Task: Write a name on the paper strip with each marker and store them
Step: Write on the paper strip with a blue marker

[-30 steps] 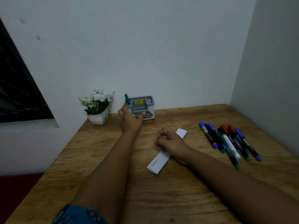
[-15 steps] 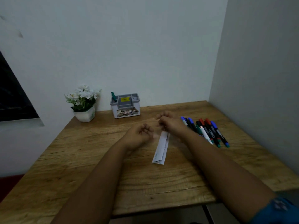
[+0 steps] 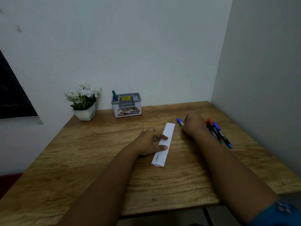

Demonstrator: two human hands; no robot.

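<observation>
on the wooden worktop (image 3: 101, 163) we see the paper strip (image 3: 163, 144) lying lengthwise, a handwritten word near its close end; our left hand (image 3: 149, 144) rests on its left edge, thumb and a straight fingertip pressing it flat; our right hand (image 3: 193, 124) lies over the group of markers to the right, its fingers curled around a blue-capped marker (image 3: 180, 121) whose cap pokes out just beside the strip's far end; the remaining markers (image 3: 218, 132) lie side by side to the right of that hand; against the wall stands a grey organiser (image 3: 126, 106) with one green marker (image 3: 114, 95) upright in its left compartment; a white flower pot (image 3: 84, 101) sits to its left.
</observation>
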